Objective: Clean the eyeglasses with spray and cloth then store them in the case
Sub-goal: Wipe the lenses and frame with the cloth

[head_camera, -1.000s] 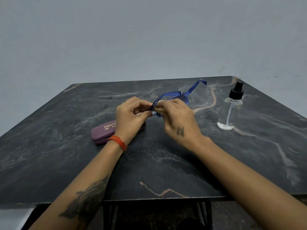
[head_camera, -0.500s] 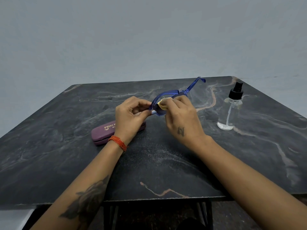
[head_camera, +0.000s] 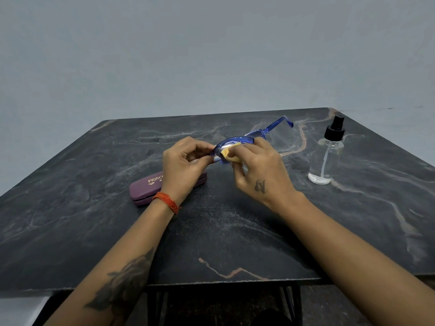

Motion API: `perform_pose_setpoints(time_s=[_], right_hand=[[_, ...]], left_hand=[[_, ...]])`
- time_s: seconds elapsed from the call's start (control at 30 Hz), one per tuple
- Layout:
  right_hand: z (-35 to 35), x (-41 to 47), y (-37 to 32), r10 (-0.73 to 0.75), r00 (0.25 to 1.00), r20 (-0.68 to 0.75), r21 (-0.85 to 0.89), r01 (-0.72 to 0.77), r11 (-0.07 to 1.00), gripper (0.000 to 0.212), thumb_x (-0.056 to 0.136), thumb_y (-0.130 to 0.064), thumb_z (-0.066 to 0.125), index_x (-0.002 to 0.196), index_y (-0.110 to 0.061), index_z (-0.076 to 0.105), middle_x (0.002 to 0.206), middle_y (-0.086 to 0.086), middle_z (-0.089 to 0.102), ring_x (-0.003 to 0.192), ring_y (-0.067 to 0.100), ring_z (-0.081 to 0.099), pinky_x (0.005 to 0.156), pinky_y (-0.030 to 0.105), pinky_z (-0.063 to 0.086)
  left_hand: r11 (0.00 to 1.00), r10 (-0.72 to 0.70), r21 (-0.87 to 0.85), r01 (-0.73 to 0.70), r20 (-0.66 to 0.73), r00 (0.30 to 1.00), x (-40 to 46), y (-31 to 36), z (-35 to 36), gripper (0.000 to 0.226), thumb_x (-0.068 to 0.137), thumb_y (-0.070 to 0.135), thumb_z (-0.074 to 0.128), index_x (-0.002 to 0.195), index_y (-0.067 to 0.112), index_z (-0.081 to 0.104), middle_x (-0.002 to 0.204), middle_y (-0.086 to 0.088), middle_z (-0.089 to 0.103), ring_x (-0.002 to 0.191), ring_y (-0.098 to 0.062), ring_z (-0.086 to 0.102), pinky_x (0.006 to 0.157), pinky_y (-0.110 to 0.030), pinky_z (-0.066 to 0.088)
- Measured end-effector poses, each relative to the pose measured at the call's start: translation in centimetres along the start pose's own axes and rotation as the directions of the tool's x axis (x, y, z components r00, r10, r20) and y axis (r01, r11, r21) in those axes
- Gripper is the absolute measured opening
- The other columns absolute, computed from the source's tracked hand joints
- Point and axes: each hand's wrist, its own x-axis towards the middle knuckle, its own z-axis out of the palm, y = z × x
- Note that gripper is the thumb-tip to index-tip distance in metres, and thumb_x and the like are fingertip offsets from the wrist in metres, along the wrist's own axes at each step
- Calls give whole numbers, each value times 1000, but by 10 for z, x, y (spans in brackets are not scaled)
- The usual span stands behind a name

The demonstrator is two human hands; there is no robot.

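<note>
Above the dark marble table (head_camera: 94,231), my left hand (head_camera: 183,165), hiding part of the closed purple case (head_camera: 146,189), pinches the blue eyeglasses (head_camera: 237,141) while my right hand (head_camera: 259,170) pinches a yellow cloth (head_camera: 229,154) on their lens, left of the nearly empty spray bottle (head_camera: 326,156).

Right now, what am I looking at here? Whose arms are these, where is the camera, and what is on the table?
No machine here: these are a person's two bare arms, seen from a camera worn on their head, looking forward and down. The left hand holds blue eyeglasses by one end, above a dark marble table. The right hand presses a small yellow cloth against a lens. On the table lie a closed purple case, partly behind the left hand, and a clear spray bottle standing upright at the right.
</note>
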Motion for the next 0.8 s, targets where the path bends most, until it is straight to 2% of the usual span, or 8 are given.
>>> perform_pose_setpoints(time_s=[0.1, 0.2, 0.27, 0.4, 0.47, 0.57, 0.63, 0.8], right_hand=[[4, -1, 0, -5, 1000, -1, -16, 5, 1000, 14, 72, -4, 72, 86, -3, 68, 82, 7, 71, 75, 27, 55, 71, 24, 39], [9, -3, -2, 0, 999, 44, 1, 0, 1000, 37, 69, -12, 80, 102, 1, 67, 100, 10, 70, 86, 30, 57, 84, 22, 35], [11, -4, -2, -26, 998, 60, 23, 25, 999, 47, 64, -7, 83, 107, 1, 66, 106, 11, 69, 89, 32, 58, 88, 23, 35], [12, -1, -2, -54, 998, -33, 86, 57, 995, 30, 68, 5, 76, 97, -1, 71, 97, 8, 72, 78, 30, 60, 79, 20, 39], [10, -1, 1, -74, 995, -66, 93, 80, 992, 20, 70, 4, 74, 89, -3, 72, 89, 7, 73, 71, 28, 60, 72, 21, 42], [8, -2, 5, -109, 992, -56, 13, 110, 994, 10, 68, -3, 78, 74, -3, 70, 74, 7, 70, 63, 27, 57, 58, 32, 48], [5, -2, 6, -117, 993, -29, -63, 115, 991, 16, 66, -10, 80, 68, -2, 66, 68, 8, 67, 61, 27, 55, 55, 33, 48], [8, -1, 4, -125, 992, 9, -157, 125, 980, 24, 68, -13, 79, 84, 2, 69, 86, 13, 70, 68, 29, 56, 64, 36, 50]], left_hand=[[1000, -13, -16, 13, 7, 1000, 0, -1, 0, 24, 66, 1, 78, 82, 16, 68, 77, 2, 64, 73, -6, 64, 72, -17, 52], [999, -27, -29, 27, -6, 1000, 0, -1, 0, 25, 66, 2, 78, 83, 17, 67, 78, 3, 64, 74, -7, 65, 72, -17, 52], [998, -39, -46, 39, -14, 999, 0, 2, 0, 25, 66, 1, 78, 82, 17, 67, 78, 2, 64, 73, -5, 65, 72, -16, 52], [998, -42, -45, 43, 14, 999, -1, 4, 1, 23, 66, 1, 78, 84, 12, 68, 80, 0, 65, 75, -7, 66, 74, -20, 54], [999, -37, -31, 38, 19, 999, -1, 3, 1, 22, 66, 3, 78, 84, 11, 69, 80, 0, 65, 76, -11, 66, 74, -23, 55], [999, -38, -13, 38, 22, 999, -1, 3, 0, 21, 66, 5, 78, 83, 12, 69, 80, -1, 66, 76, -15, 66, 73, -25, 55], [999, -40, -19, 41, 25, 999, -1, 2, 1, 22, 66, 5, 79, 84, 13, 69, 80, -2, 66, 77, -16, 66, 74, -26, 55], [998, -53, -30, 54, 26, 998, -1, 2, 0, 23, 66, 4, 78, 85, 14, 68, 80, 3, 65, 76, -8, 65, 74, -21, 54]])
